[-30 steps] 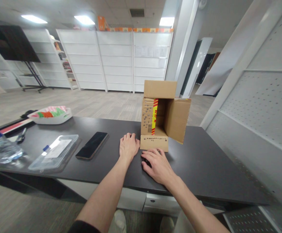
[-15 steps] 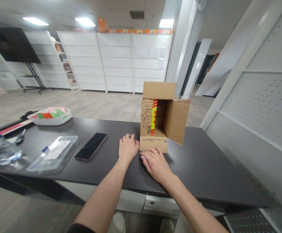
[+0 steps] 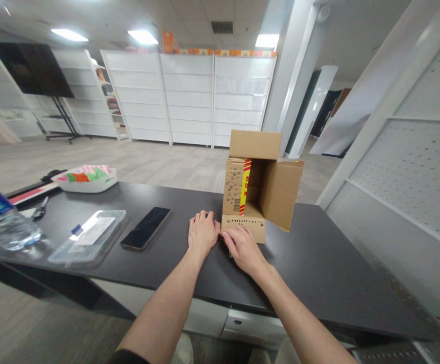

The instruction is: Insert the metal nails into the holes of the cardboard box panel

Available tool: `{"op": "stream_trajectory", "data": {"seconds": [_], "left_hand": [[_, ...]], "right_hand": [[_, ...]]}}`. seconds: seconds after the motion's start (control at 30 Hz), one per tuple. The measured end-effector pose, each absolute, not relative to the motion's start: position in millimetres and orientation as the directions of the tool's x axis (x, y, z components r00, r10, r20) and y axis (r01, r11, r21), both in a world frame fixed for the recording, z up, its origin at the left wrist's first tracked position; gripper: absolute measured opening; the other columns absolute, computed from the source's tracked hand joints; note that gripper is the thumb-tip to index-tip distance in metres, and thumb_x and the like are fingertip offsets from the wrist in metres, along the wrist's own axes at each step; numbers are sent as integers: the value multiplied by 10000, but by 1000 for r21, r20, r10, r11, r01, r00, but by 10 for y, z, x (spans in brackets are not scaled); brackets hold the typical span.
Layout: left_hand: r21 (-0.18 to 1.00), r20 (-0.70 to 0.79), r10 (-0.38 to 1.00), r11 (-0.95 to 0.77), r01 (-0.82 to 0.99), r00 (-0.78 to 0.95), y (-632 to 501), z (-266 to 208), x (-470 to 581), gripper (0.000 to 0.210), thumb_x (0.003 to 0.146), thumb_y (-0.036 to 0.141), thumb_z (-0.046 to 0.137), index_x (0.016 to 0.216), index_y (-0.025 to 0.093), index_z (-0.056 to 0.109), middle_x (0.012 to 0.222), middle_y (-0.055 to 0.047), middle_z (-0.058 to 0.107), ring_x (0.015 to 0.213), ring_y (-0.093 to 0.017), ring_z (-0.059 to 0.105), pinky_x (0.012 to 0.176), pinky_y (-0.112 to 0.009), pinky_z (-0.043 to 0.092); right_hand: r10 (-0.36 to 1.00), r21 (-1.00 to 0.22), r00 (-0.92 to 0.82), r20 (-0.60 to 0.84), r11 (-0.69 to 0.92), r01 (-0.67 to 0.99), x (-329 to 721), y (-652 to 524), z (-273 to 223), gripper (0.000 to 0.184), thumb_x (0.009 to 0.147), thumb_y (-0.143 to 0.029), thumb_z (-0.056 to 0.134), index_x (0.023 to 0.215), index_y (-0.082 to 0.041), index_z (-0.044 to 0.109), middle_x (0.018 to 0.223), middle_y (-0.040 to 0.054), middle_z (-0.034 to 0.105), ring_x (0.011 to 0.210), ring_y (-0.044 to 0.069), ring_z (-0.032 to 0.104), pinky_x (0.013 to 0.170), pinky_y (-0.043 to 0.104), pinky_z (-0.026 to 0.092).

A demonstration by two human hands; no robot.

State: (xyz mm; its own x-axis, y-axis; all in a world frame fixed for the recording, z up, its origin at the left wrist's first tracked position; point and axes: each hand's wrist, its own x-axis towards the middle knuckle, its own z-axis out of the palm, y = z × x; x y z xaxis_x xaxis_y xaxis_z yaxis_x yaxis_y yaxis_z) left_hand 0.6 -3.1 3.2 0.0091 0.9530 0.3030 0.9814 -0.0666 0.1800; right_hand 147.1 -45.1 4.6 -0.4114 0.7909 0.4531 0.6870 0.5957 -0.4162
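A cardboard box [image 3: 254, 177] lies on its side on the dark table, its mouth facing me and its flaps spread. Yellow-and-red tape [image 3: 245, 187] runs down its left panel beside many grey dots. The lower flap [image 3: 256, 233] carries a row of dark dots. My left hand [image 3: 204, 231] rests palm down at the flap's left end, fingers loosely extended. My right hand [image 3: 243, 247] is bent in a pinch at the flap's lower left corner. Tiny thin pieces show just under it; what its fingertips hold is hidden.
To the left lie a phone [image 3: 146, 228], a clear plastic case [image 3: 89, 237], a water bottle [image 3: 5, 220] and a white basket [image 3: 91, 186] with colourful contents. A perforated white panel [image 3: 413, 167] stands on the right.
My right hand has shifted left along the lower flap, its fingers now curled together close to my left hand. The whole view has swung slightly left. The box stays put.
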Motion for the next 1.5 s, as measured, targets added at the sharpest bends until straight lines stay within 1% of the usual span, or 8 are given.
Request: {"op": "stream_trajectory", "data": {"seconds": [0.07,0.13,0.2,0.27,0.4,0.57,0.7,1.5], "left_hand": [[177,313,950,-74,982,15,-32,24,5,308,948,275,410,1147,196,632,1176,-113,626,1119,-259,554,961,-396,404],[176,317,948,-70,982,10,-35,20,5,297,945,272,417,1136,199,633,1174,-111,626,1116,-256,556,962,-392,402],[177,319,948,-64,982,4,-35,19,6,286,937,266,429,1124,199,635,1174,-108,628,1113,-254,558,962,-389,402],[178,321,947,-66,982,5,-32,18,6,283,931,262,436,1118,196,637,1167,-107,630,1109,-257,560,958,-390,405],[182,315,949,-61,981,1,-27,16,4,287,928,263,435,1119,198,640,1163,-106,631,1110,-258,558,961,-390,403],[196,310,951,-64,979,0,-28,16,4,296,936,269,425,1134,202,635,1179,-114,624,1121,-259,550,974,-400,394],[191,303,953,-51,980,-9,-26,17,6,299,934,266,425,1140,207,633,1189,-112,624,1129,-256,548,973,-394,397],[194,317,948,-65,979,0,-10,-10,-2,299,932,262,427,1139,203,634,1176,-110,627,1115,-259,557,966,-397,409]], "right_hand": [[793,-544,-299,531,589,597,1458,-386,39,396,1056,-360,324,951,-219,679,927,64,715,908,210,621,847,349,446],[771,-625,-161,616,602,497,1455,-325,36,383,1046,-371,340,956,-211,677,951,76,707,929,211,632,856,346,477],[736,-650,-16,677,608,456,1469,-280,27,361,1039,-365,356,981,-200,671,976,88,700,955,213,636,884,357,489],[700,-651,102,707,588,479,1499,-257,0,345,1034,-360,364,1009,-194,665,992,96,696,970,218,634,901,378,490],[685,-671,198,701,539,509,1566,-263,-90,350,1027,-381,368,1007,-193,663,976,98,696,955,227,632,901,406,492],[754,-798,307,580,451,399,1586,-289,-158,399,1018,-459,370,1039,-182,657,989,108,703,929,233,647,877,414,514],[776,-820,303,554,444,362,1570,-297,-169,413,1012,-484,384,1028,-184,667,989,105,708,924,233,654,880,413,519],[801,-763,111,589,504,405,1527,-309,-157,358,1007,-428,426,1045,-187,688,1044,106,738,1001,234,681,938,402,521]]}}
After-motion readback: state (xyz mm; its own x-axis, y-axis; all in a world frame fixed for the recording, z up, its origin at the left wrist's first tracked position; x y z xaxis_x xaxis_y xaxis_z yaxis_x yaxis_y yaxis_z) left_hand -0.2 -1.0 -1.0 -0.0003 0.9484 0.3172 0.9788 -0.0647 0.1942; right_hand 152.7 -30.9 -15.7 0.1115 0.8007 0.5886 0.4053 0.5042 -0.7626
